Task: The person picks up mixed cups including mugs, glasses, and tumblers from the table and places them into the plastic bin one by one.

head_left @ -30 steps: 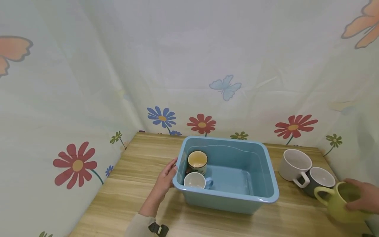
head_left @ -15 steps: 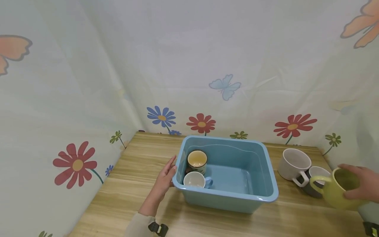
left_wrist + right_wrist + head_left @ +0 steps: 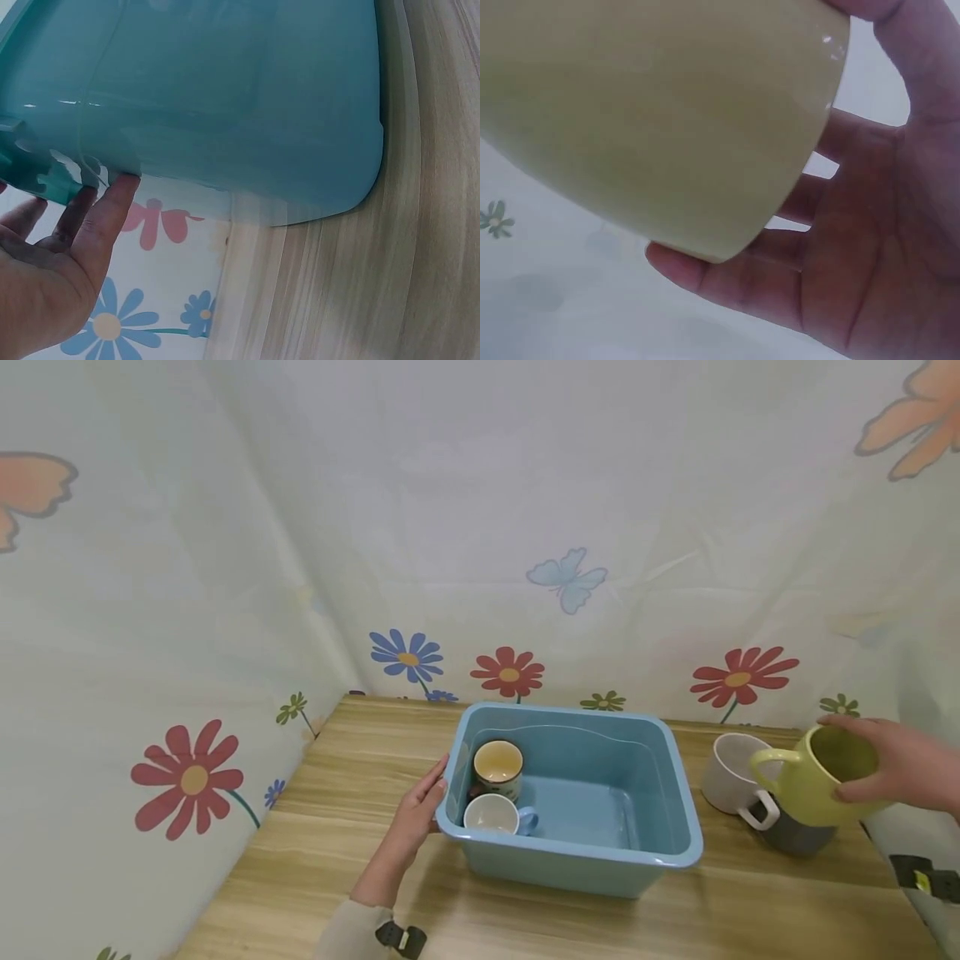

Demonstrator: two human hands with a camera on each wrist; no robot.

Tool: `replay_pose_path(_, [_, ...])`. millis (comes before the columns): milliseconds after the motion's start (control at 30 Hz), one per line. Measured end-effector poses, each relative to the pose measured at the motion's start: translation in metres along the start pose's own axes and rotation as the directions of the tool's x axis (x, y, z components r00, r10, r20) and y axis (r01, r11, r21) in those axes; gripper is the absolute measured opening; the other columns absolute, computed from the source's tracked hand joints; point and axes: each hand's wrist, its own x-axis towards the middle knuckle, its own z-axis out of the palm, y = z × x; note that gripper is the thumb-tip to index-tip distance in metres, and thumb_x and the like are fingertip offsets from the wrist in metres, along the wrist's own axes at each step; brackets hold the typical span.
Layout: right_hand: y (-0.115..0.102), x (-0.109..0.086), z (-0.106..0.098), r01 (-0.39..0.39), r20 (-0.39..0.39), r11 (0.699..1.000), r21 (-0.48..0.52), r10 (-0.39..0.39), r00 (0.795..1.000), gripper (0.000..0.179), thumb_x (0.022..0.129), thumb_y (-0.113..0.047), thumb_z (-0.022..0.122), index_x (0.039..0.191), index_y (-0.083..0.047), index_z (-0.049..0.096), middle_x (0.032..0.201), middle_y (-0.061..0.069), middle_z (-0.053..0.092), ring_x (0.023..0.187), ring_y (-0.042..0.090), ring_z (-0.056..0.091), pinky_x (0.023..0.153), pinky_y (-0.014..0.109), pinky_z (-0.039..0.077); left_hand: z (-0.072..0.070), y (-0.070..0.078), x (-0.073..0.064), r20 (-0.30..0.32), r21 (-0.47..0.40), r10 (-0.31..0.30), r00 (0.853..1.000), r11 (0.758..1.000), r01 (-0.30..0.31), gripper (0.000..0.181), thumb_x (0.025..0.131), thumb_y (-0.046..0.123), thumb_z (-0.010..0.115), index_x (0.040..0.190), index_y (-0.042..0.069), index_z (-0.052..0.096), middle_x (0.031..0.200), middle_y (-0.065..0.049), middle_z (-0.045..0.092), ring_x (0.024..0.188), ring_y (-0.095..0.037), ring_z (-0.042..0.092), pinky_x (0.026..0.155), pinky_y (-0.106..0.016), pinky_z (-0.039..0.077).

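A yellow-green mug is held in my right hand, thumb on the near side and fingers round the far side of its body; its handle points left. In the right wrist view its smooth wall fills much of the picture. It overlaps a dark grey mug and part of a white mug behind it. My left hand touches the left rim of a blue plastic tub with fairly straight fingers; the left wrist view shows fingertips against the tub's outside.
Inside the tub, at its left end, stand a cream-yellow patterned cup and a white cup with a blue handle. The wooden table meets a flower-printed curtain at the back and sides.
My right hand has raised the yellow-green mug and moved it left and back, over the dark grey mug. My left hand and the tub stay in place.
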Motion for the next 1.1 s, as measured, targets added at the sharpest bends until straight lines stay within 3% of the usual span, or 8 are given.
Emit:
replay_pose_path(333, [-0.026,0.02,-0.021,0.039,0.022,0.999,0.031,-0.04,0.999,0.089,0.069,-0.023,0.09,0.135,0.016,0.045,0.114,0.035,0.062,0.089,0.034,0.056,0.068,0.035,0.048,0.001,-0.004,0.0,-0.007,0.002,-0.008,1.0,1.0,0.008,0.052,0.109,0.024,0.045,0.159,0.012,0.037,0.162,-0.023,0.039,0.113,-0.03,0.066,0.071,-0.031,0.061])
replay_pose_path(567, [-0.038,0.036,-0.03,0.079,0.023,0.995,0.062,-0.081,0.996,0.091,0.068,-0.02,0.091,0.137,0.017,0.045,0.109,0.025,0.066,0.087,0.026,0.057,0.066,0.032,0.049,-0.001,-0.005,0.002,-0.008,0.015,-0.003,1.0,1.0,0.003,0.053,0.109,0.025,0.044,0.159,0.011,0.036,0.161,-0.025,0.04,0.113,-0.031,0.066,0.07,-0.03,0.06])
replay_pose_path(933, [-0.051,0.045,-0.041,0.103,0.03,0.992,0.072,-0.105,0.994,0.085,0.067,-0.017,0.092,0.135,0.015,0.05,0.105,0.02,0.066,0.09,0.028,0.058,0.068,0.031,0.049,-0.001,-0.004,0.004,-0.017,0.011,-0.007,1.0,1.0,0.007,0.051,0.109,0.026,0.044,0.159,0.015,0.039,0.162,-0.02,0.041,0.113,-0.029,0.064,0.068,-0.028,0.059])
replay_pose_path(1100, [-0.056,0.048,-0.045,0.125,0.02,0.992,0.036,-0.126,0.992,0.088,0.065,-0.019,0.093,0.136,0.013,0.051,0.112,0.024,0.066,0.094,0.032,0.06,0.072,0.035,0.05,-0.001,-0.003,0.002,-0.016,0.01,-0.007,1.0,1.0,0.007,0.051,0.109,0.025,0.044,0.159,0.015,0.038,0.162,-0.019,0.041,0.114,-0.03,0.064,0.069,-0.029,0.06])
